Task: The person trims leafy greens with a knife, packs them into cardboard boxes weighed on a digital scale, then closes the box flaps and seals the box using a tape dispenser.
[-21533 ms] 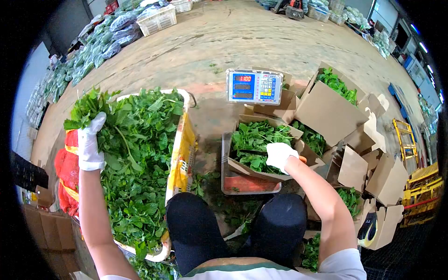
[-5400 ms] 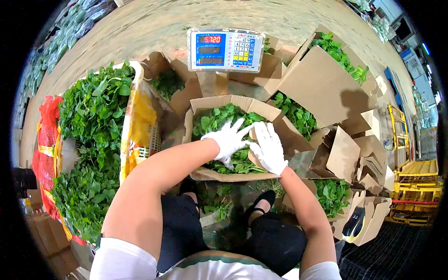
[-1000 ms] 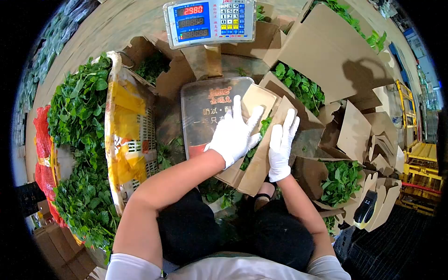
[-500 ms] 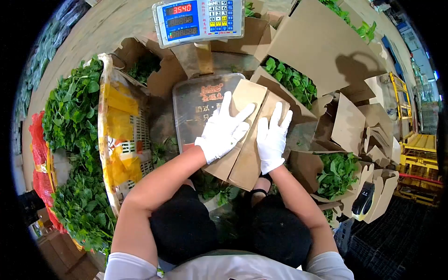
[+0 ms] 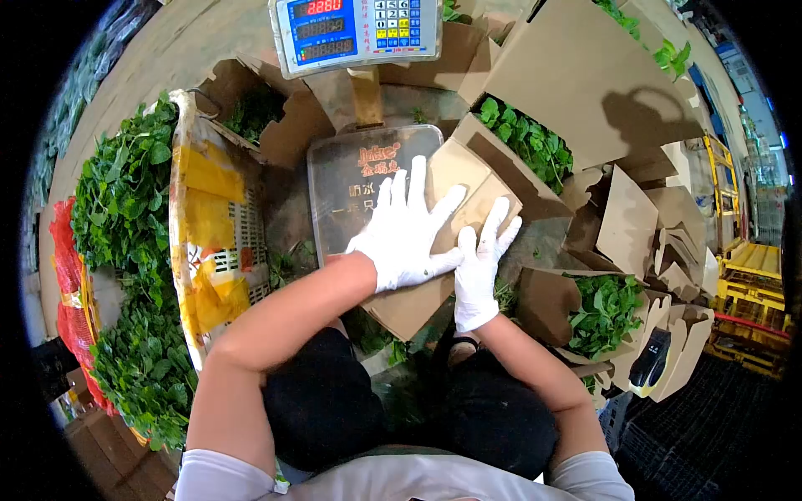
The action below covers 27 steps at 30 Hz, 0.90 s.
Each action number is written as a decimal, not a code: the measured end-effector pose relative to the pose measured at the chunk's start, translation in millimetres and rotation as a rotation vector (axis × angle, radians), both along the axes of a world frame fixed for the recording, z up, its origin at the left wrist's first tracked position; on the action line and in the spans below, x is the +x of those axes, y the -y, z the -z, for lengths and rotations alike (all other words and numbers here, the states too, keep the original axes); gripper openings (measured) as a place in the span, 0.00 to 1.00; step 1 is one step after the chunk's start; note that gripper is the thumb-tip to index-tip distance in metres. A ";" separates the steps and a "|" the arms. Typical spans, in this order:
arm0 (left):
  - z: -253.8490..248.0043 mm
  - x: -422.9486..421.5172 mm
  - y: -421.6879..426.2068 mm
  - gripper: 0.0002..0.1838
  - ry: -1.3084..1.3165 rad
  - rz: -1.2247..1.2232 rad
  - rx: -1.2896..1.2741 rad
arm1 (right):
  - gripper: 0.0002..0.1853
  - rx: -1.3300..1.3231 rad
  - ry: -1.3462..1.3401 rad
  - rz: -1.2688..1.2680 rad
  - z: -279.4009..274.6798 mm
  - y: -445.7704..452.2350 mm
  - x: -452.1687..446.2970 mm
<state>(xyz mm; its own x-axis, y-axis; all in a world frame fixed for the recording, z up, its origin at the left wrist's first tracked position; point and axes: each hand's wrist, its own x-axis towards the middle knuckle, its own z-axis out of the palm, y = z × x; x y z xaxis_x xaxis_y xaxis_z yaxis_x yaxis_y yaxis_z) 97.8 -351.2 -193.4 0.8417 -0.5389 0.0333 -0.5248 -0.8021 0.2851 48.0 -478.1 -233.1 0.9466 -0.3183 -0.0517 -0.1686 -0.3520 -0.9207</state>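
Note:
A cardboard box [image 5: 458,174] with its top flaps folded over lies at a slant across the right part of a platform scale [image 5: 330,179]. My left hand [image 5: 408,238], in a white glove, presses flat on the box top with its fingers spread. Also gloved, my right hand [image 5: 480,271] rests on the right side of the box, fingers stretched out, its thumb side close to my left thumb. Beyond the platform stands the scale's display [image 5: 359,33], lit with red digits. The lower part of the box is partly hidden by my hands.
On the left stands a white plastic crate [image 5: 188,217] patched with yellow tape, beside heaped leafy greens [image 5: 134,200]. Open cardboard boxes with greens [image 5: 522,142] stand to the right and behind. A black-and-yellow tool [image 5: 652,359] hangs on a box edge at the right.
The flaps now lie pressed together, and the gap between them is covered by my hands. My left hand has shifted right, close to my right hand. The red reading has dropped.

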 end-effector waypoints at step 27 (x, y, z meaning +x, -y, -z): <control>-7.8 -65.8 -69.7 0.60 -0.151 -0.284 0.228 | 0.30 -0.639 -0.429 -0.238 -12.6 12.6 60.4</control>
